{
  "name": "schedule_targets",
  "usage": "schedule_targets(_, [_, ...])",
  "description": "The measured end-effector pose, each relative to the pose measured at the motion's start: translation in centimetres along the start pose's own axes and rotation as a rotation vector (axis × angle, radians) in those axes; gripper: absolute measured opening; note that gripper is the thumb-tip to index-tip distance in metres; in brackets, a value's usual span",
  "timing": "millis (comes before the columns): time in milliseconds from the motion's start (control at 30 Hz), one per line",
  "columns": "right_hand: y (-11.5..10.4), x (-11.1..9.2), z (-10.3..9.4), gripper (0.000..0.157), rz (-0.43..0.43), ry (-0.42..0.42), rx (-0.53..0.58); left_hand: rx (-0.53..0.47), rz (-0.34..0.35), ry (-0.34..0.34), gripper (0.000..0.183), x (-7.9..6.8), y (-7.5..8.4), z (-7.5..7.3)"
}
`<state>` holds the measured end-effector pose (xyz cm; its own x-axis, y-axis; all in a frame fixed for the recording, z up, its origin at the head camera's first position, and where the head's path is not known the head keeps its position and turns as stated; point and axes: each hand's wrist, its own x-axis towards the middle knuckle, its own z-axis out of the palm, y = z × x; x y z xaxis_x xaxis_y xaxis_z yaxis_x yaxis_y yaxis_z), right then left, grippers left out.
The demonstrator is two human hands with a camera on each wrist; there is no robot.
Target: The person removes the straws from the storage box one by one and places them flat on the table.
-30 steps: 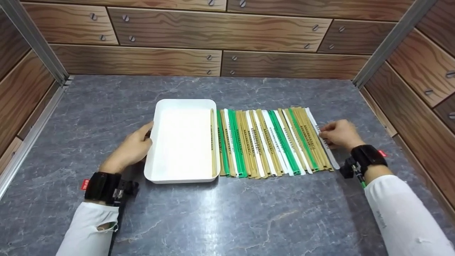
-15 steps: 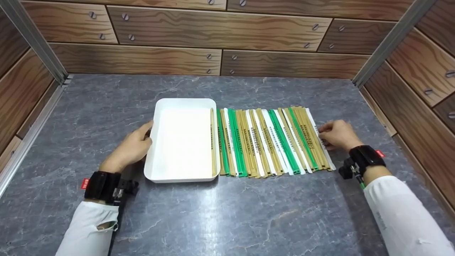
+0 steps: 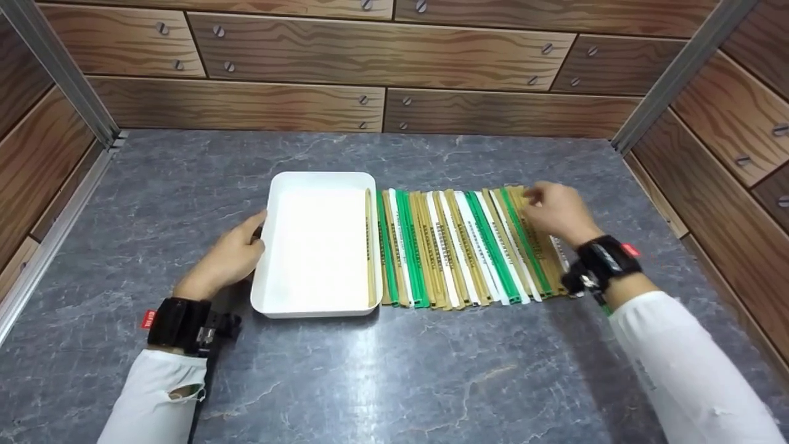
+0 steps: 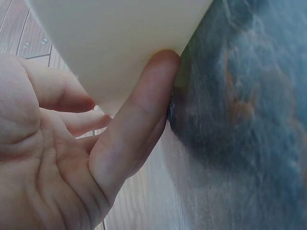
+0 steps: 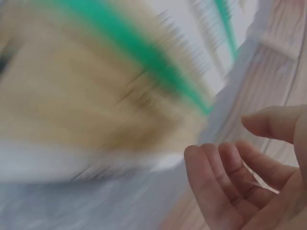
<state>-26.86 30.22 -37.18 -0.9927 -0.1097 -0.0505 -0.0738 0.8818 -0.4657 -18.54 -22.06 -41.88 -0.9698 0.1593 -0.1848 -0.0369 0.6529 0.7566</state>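
Observation:
A white tray lies left of a row of long, slim printed strips in tan, white and green, laid side by side like wrapped straws. One tan strip lies inside the tray along its right wall. My left hand rests against the tray's left side; in the left wrist view its fingertips touch the outer wall. Above the right end of the row hovers my right hand, partly covering the last strips. The right wrist view shows nothing between its thumb and loosely bent fingers.
The grey marbled table spans the front. Wood-patterned panels stand at the back and sides, with metal corner rails. Each wrist carries a black strap with a small camera.
The right hand pushed the outermost white strip left against the row, then moved up and left over the strips, away from that strip. The left hand and tray stay put.

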Motion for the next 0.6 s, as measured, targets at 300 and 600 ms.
schedule_targets(300, [-13.2, 0.5, 3.9, 0.045, -0.176, -0.1, 0.099, -0.018, 0.004, -0.001, 0.064, -0.1, 0.0, 0.1])
schedule_targets(600, [-23.6, 0.6, 9.2, 0.042, -0.282, -0.172, -0.152, -0.01, 0.031, 0.024, 0.064, 0.0, -0.1, 0.1])
